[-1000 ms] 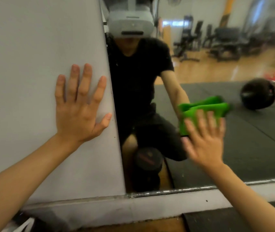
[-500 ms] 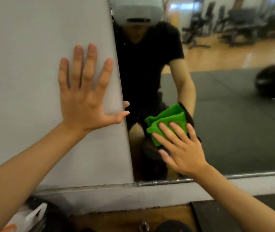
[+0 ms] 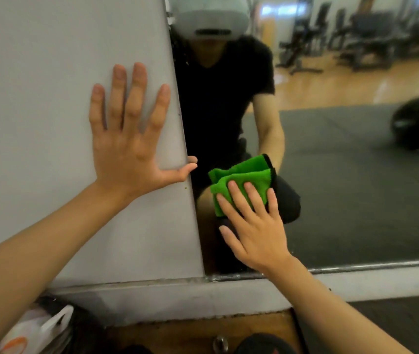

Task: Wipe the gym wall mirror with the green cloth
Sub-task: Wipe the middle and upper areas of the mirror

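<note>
Head view: bag (image 3: 37, 330) at 7 o'clock, contents hidden; right hand (image 3: 254, 233), grip flat, is pressing green cloth (image 3: 241, 178) on mirror (image 3: 343, 187), left hand (image 3: 126, 149) lying open on wall (image 3: 37, 98).

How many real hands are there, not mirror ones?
2. The left hand lies flat on the grey wall; the right hand presses the green cloth against the mirror.

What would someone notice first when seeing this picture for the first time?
The bright green folded cloth stands out, pressed flat against the large wall mirror by the straight fingers of the right hand, low near the mirror's left edge. Beside it, the left hand lies spread on the plain grey wall.
</note>
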Motion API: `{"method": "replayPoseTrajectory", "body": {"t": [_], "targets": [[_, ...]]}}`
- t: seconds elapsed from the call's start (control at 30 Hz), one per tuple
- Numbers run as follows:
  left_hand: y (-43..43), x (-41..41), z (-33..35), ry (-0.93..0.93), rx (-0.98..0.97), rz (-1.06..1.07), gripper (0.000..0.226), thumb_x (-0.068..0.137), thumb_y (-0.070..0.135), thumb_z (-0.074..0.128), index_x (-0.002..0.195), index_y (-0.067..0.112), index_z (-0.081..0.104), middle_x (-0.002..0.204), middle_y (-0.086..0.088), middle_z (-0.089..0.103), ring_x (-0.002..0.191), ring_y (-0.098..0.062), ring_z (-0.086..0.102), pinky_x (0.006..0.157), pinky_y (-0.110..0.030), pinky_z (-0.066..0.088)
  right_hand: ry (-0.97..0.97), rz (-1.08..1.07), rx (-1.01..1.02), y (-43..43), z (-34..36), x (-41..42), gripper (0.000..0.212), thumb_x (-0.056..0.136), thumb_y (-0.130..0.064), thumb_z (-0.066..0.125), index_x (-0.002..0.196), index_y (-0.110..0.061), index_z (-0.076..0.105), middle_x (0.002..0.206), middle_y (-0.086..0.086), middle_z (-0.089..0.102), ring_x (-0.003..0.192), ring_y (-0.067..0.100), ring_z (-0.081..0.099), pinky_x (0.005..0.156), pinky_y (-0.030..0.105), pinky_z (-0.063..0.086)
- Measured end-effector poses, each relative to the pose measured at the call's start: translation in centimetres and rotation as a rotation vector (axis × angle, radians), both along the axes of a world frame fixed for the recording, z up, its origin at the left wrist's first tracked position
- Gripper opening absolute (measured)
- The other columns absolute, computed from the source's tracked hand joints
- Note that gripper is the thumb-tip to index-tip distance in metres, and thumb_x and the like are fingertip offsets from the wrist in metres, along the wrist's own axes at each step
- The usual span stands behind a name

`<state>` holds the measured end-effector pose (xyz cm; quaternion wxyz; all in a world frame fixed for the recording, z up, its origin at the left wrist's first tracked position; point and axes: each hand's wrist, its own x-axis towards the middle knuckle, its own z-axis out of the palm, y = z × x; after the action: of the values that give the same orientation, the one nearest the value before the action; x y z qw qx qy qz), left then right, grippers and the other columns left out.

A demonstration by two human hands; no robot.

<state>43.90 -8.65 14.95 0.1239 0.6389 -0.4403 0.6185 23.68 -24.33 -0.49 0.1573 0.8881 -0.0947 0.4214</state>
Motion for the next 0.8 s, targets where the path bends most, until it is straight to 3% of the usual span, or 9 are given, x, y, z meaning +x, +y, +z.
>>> {"method": "replayPoseTrajectory", "body": {"t": [0.1, 0.2, 0.27, 0.33, 0.4, 0.53, 0.6, 0.67, 0.8], "targets": [[-0.2, 0.0, -0.2, 0.001, -0.011, -0.006, 0.11, 0.084, 0.084, 0.061, 0.16, 0.005, 0.042, 0.162, -0.031, 0.033, 0.15, -0.054, 0.031, 0.123, -0.068, 0.022, -0.08, -0.119, 0.007, -5.8, 0.5, -4.5, 0.062, 0.105, -0.047, 0.035, 0.164, -0.03, 0.026, 0.17, 0.008, 0.021, 0.159, 0.029, 0.01, 0.129, 0.05, -0.004], [-0.3, 0.1, -0.2, -0.006, -0.015, 0.001, 0.111, 0.083, 0.084, 0.061, 0.159, 0.005, 0.044, 0.163, -0.03, 0.033, 0.15, -0.053, 0.03, 0.123, -0.067, 0.021, -0.451, -0.348, 0.341, -9.5, 4.0, -7.0, 0.067, 0.109, -0.043, 0.026, 0.165, -0.008, 0.017, 0.169, 0.03, 0.014, 0.156, 0.049, 0.008, 0.127, 0.063, 0.001], [-0.3, 0.1, -0.2, -0.004, -0.011, -0.007, 0.111, 0.084, 0.084, 0.061, 0.159, 0.005, 0.043, 0.163, -0.03, 0.032, 0.15, -0.053, 0.03, 0.124, -0.067, 0.021, -0.682, -0.418, 0.6, -9.0, 8.6, -5.5, 0.072, 0.105, -0.039, 0.027, 0.164, 0.001, 0.014, 0.169, 0.032, 0.009, 0.156, 0.053, 0.004, 0.126, 0.066, 0.001], [-0.3, 0.1, -0.4, 0.004, -0.005, -0.014, 0.111, 0.084, 0.084, 0.06, 0.161, 0.006, 0.041, 0.164, -0.029, 0.032, 0.151, -0.052, 0.029, 0.124, -0.066, 0.02, -0.739, -0.43, 0.664, -6.2, 12.5, -2.6, 0.078, 0.099, -0.041, 0.032, 0.164, -0.001, 0.015, 0.17, 0.029, 0.009, 0.157, 0.052, 0.004, 0.125, 0.064, -0.001], [-0.2, 0.2, -0.5, 0.001, -0.006, -0.021, 0.112, 0.083, 0.085, 0.06, 0.162, 0.007, 0.039, 0.166, -0.029, 0.031, 0.153, -0.052, 0.028, 0.126, -0.065, 0.017, -0.58, -0.308, 0.419, -2.7, 13.8, 0.2, 0.077, 0.101, -0.048, 0.033, 0.164, -0.007, 0.018, 0.171, 0.024, 0.01, 0.157, 0.05, 0.007, 0.125, 0.064, -0.002], [-0.1, 0.3, -0.3, -0.006, 0.001, -0.027, 0.114, 0.083, 0.085, 0.06, 0.163, 0.008, 0.037, 0.168, -0.028, 0.028, 0.155, -0.049, 0.024, 0.129, -0.062, 0.012, -0.089, -0.031, -0.118, -0.9, 12.1, 0.8, 0.07, 0.105, -0.059, 0.03, 0.166, -0.027, 0.014, 0.174, 0.001, 0.0, 0.162, 0.027, -0.003, 0.128, 0.055, -0.004], [-0.3, 0.3, -0.4, -0.006, -0.007, -0.027, 0.113, 0.083, 0.085, 0.06, 0.163, 0.008, 0.037, 0.168, -0.027, 0.027, 0.156, -0.048, 0.023, 0.128, -0.062, 0.013, -0.051, -0.035, -0.214, -4.4, 12.1, -1.8, 0.067, 0.107, -0.056, 0.03, 0.167, -0.032, 0.011, 0.174, -0.003, 0.0, 0.162, 0.023, -0.002, 0.129, 0.053, -0.002], [-0.5, 0.3, -0.3, -0.01, -0.007, -0.037, 0.113, 0.083, 0.085, 0.059, 0.164, 0.009, 0.036, 0.169, -0.025, 0.026, 0.156, -0.048, 0.023, 0.128, -0.063, 0.014, -0.215, -0.169, -0.082, -7.5, 13.3, -4.5, 0.069, 0.107, -0.05, 0.032, 0.168, -0.028, 0.009, 0.175, 0.003, -0.001, 0.162, 0.028, -0.002, 0.128, 0.058, 0.0], [-0.4, 0.4, -0.4, -0.007, -0.013, -0.036, 0.115, 0.083, 0.084, 0.059, 0.168, 0.013, 0.026, 0.17, -0.023, 0.023, 0.162, -0.041, 0.011, 0.128, -0.063, 0.014, -0.726, -0.386, 0.458, -8.1, 20.9, -3.6, 0.074, 0.103, -0.045, 0.03, 0.167, -0.011, 0.015, 0.173, 0.022, 0.009, 0.16, 0.044, 0.004, 0.124, 0.069, 0.005]]}}
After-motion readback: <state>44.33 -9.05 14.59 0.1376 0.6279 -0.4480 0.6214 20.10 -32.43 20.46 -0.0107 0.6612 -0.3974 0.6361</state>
